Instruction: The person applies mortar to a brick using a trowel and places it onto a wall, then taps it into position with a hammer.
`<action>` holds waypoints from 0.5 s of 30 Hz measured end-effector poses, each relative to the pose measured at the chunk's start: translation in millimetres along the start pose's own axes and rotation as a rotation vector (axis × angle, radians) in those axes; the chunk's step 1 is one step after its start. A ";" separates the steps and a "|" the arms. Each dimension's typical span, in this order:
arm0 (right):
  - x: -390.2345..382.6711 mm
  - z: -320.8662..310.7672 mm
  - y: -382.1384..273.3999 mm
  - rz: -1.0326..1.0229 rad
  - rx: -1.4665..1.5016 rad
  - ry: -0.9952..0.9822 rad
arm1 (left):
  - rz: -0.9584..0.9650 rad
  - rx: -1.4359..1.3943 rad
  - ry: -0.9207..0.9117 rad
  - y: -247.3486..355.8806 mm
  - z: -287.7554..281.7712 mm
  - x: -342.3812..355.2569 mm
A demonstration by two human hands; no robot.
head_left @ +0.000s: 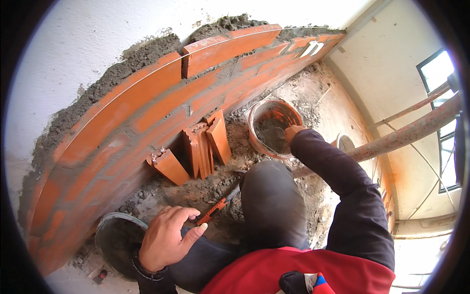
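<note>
My right hand [295, 134] reaches over the rim of an orange bucket [250, 122] that holds grey mortar. Its fingers are closed round the handle of a trowel, whose grey blade [274, 138] lies against the mortar; the grip itself is mostly hidden. My left hand [169, 236] hovers above my bent leg with nothing in it, thumb apart and fingers loosely bent. Just beyond its fingertips lies an orange-and-black handled tool [214, 211], its kind unclear. Several loose orange bricks [198, 152] lean on end beside the low brick wall [147, 117].
Fresh mortar [117, 73] fills behind the wall's top course, and a taut string runs along it. A dark round tub [110, 245] stands at lower left. Another bucket [345, 142] sits right of my arm, near slanting poles [411, 130]. Rubble and dried mortar cover the floor.
</note>
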State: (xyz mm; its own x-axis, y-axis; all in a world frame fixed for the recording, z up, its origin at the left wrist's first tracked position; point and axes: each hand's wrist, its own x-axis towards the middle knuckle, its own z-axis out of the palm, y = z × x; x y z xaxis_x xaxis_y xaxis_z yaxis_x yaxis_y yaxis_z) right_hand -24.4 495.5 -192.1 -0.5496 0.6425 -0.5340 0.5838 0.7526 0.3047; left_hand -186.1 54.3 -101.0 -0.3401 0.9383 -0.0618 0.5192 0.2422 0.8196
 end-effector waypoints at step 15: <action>-51.1 0.8 40.1 -0.229 0.624 0.088 | -0.008 0.014 -0.029 -0.9 -2.0 -1.6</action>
State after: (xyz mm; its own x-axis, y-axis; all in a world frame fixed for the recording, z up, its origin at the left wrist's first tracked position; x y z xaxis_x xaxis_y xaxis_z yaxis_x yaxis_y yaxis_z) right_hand 27.5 492.7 -153.3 -0.7317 0.5061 -0.4565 0.6686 0.6634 -0.3361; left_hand -187.6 52.1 -100.5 -0.3218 0.9430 -0.0848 0.5277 0.2530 0.8109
